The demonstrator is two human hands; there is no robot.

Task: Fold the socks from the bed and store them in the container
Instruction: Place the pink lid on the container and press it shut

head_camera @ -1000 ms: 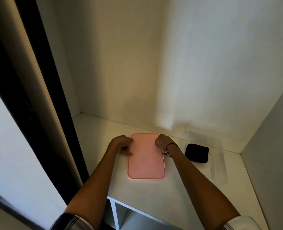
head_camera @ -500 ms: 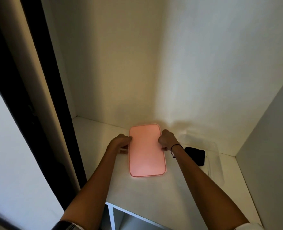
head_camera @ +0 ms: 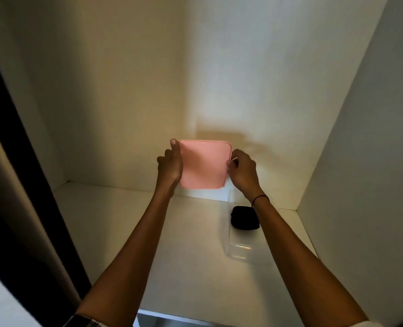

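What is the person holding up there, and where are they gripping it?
A pink lid, raised above the shelf, gripped by its two side edges: left hand on the left edge, right hand on the right.

Both hands have lifted the pink lid (head_camera: 204, 164) off the shelf (head_camera: 115, 223).

Your view is dim and warm; light pools on the back wall (head_camera: 219, 102), edges bend and darken leftward.

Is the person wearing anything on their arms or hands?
Both forearms are bare, with no gloves. The right hand has a thin black band around its wrist. The left hand wears nothing. At the bottom edge, a striped sleeve shows on the left, a white sleeve on the right.
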